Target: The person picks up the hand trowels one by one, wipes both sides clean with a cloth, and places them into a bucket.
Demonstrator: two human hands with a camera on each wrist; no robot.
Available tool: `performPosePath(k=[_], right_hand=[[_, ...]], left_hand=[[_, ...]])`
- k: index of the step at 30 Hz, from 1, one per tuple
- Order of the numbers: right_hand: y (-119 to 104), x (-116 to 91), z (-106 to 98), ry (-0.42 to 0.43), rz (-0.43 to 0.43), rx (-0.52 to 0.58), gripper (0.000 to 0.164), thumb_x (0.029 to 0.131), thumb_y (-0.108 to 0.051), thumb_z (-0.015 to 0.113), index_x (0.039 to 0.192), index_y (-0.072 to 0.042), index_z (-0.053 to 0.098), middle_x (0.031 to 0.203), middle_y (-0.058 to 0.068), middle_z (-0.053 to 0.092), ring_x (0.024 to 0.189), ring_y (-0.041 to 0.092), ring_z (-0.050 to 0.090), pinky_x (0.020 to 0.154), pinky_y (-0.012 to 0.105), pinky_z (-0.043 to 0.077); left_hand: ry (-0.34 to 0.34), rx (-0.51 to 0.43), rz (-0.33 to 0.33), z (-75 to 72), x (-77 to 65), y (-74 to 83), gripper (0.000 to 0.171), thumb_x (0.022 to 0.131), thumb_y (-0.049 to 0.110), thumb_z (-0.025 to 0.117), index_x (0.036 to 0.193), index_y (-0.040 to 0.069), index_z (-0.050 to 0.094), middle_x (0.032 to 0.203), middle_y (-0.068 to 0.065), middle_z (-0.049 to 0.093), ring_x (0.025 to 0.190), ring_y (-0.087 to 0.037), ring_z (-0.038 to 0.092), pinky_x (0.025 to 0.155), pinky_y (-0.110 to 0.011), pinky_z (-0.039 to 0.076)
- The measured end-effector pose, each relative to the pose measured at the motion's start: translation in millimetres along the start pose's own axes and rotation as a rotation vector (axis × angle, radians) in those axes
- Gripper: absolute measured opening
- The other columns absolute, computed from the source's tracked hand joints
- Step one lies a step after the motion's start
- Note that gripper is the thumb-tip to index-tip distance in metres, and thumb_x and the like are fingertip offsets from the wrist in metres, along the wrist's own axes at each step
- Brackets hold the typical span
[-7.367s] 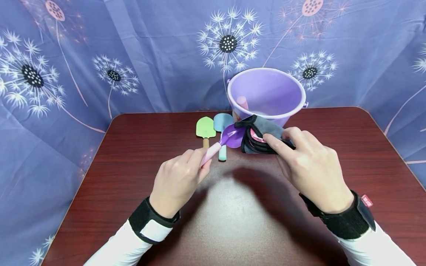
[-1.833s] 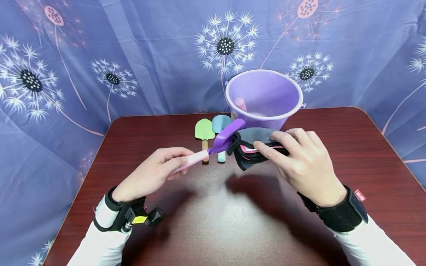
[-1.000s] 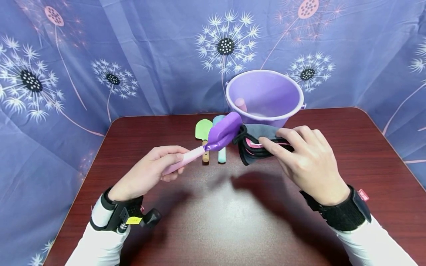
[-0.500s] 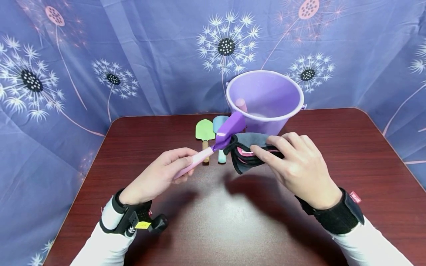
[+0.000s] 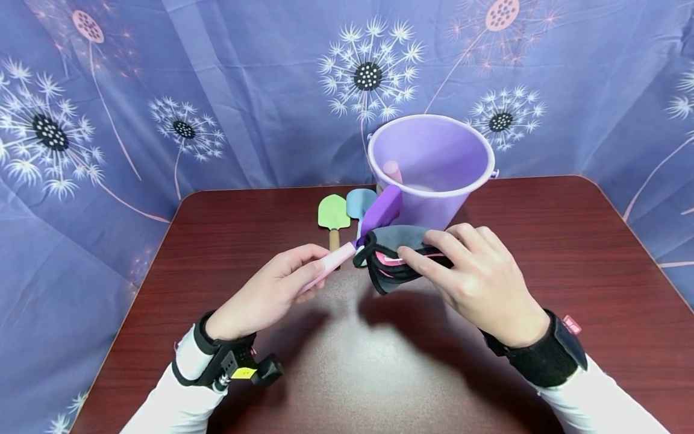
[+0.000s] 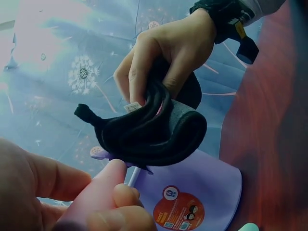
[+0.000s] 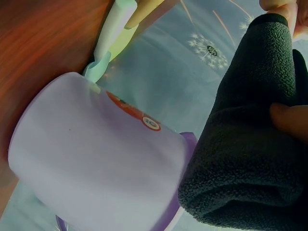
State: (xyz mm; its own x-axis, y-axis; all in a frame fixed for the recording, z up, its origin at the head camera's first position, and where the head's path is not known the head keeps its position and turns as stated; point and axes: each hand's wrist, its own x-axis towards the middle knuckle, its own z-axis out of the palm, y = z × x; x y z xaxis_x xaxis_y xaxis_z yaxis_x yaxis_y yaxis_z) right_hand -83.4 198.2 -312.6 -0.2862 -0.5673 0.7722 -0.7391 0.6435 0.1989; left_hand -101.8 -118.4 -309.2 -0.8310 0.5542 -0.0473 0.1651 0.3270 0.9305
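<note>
Compared with a second ago, the rolled dark cloth (image 5: 398,238) has shifted left and nearer, and the purple shovel (image 5: 379,212) has come a little right. Going across from the left in my head view, I see the left hand (image 5: 271,289) above the tabletop (image 5: 542,241), its grip pinching the shovel's pale pink handle between thumb and fingers, with the purple blade slanting up to the far right. Beyond it, on the tabletop, lies a green shovel (image 5: 333,212) with a brown handle, and just right of that a blue shovel (image 5: 360,202), its handle partly covered from my angle. Next comes the cloth, held in the air, its black edging crossing in front of the purple shovel's neck; I can't tell whether they touch. Behind it, near the far edge, the lilac bucket (image 5: 428,208) stands upright, a pink handle (image 5: 392,170) leaning inside on its left. From the left wrist I also make out an orange sticker (image 6: 179,211) on its wall. Farthest right is the right hand (image 5: 477,283), its grip pinching the cloth's right end.
</note>
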Motion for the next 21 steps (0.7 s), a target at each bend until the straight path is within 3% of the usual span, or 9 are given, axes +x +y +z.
performPosePath(k=[5,14,21], right_hand=[[-1,-1,2,-0.007,-0.022,0.010,0.027,0.102,-0.007,0.058,0.117,-0.012,0.080,0.100,0.016,0.067,0.076,0.037,0.056,0.058,0.045,0.039],[1,-3,2,-0.036,-0.032,0.010,0.029,0.099,-0.004,0.058,0.118,-0.012,0.079,0.103,0.015,0.067,0.077,0.036,0.056,0.059,0.045,0.040],[7,-4,0,-0.038,0.006,-0.018,0.030,0.101,-0.005,0.057,0.119,-0.012,0.079,0.103,0.017,0.067,0.077,0.038,0.057,0.060,0.047,0.041]], left_hand=[[-0.025,-0.081,-0.001,-0.6,0.1,0.2,0.022,0.113,0.021,0.048,0.111,0.008,0.067,0.079,-0.009,0.052,0.063,-0.018,0.043,0.056,-0.027,0.034],[-0.095,-0.406,-0.020,-10.1,-2.1,0.7,0.029,0.113,0.013,0.043,0.120,-0.004,0.064,0.080,-0.008,0.048,0.059,-0.013,0.037,0.056,-0.028,0.027],[-0.094,-0.443,-0.034,-18.4,-6.4,3.2,0.029,0.113,0.013,0.041,0.121,-0.004,0.063,0.085,-0.009,0.049,0.059,-0.013,0.036,0.054,-0.025,0.026]])
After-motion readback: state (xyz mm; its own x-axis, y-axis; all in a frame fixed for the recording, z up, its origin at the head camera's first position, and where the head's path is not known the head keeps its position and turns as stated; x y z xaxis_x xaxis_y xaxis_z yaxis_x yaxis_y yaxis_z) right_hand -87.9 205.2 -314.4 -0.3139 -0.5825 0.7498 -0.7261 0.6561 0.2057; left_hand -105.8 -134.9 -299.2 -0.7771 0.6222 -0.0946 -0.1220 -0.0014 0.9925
